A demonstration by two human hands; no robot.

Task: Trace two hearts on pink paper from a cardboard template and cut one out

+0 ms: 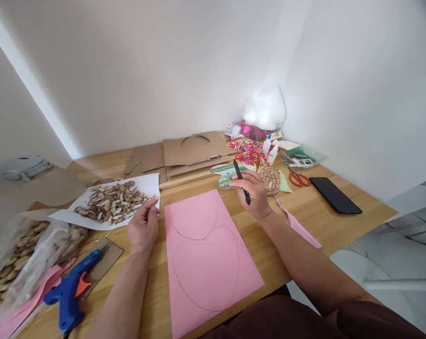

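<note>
Shells (pixel 110 202) lie heaped on a white sheet (pixel 154 181) just beyond and left of the left hand (pixel 144 228), whose fingertips overlap the sheet's edge in view. Nearer the person on that side are a glue gun (pixel 69 287) and a clear bag (pixel 25 254) of more shells. Beyond both hands lies cardboard (pixel 188 153). The right hand (pixel 253 193) and pen (pixel 241 182) partly hide a printed card (pixel 222 176); just past this grip are a round piece (pixel 269 180), tangled cords (pixel 248 151) and white bottles (pixel 274 153). Scissors (pixel 299 179) and a phone (pixel 335 195) lie to its right.

Pink paper (pixel 202 263) lies flat between the hands and toward the person, on the wood-grained table (pixel 158 282). Two thin, dark, heart-like outlines nearly meet on it. The shells are brown and pale, the round piece bumpy, the cardboard plain brown, the pen black and slim.

The right hand is raised, fingers and thumb closed on the slanted pen. The left hand hovers off the paper's left edge, fingers loosely curled toward the thumb; whether they pinch something small cannot be told.
</note>
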